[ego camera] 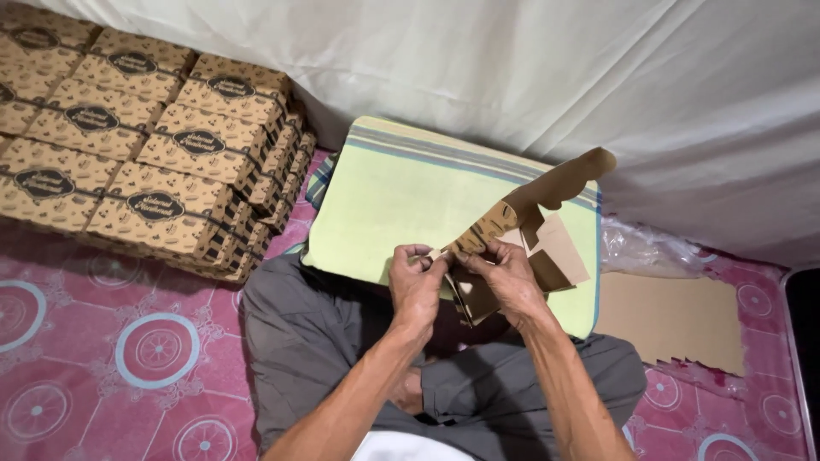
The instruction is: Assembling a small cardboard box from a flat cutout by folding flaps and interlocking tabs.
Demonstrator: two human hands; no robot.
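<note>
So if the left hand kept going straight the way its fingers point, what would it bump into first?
The left hand points up and slightly right, already pinching the half-folded cardboard box with the right hand. So it would meet that box first. Beyond lies the green cushion, though depth is hard to judge.

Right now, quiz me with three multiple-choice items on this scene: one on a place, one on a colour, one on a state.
1. Where is the stack of finished boxes?
A. at the upper left
B. on the cushion
C. at the right edge

2. What colour is the cushion top?
A. black
B. pale green
C. orange

3. How is the cardboard box in the hands?
A. sealed
B. crushed flat
C. partly folded, flap open

Answers: 1 A, the boxes fill the upper left corner. 2 B, its face is pale green. 3 C, left hand and right hand pinch it, flap up.
</note>
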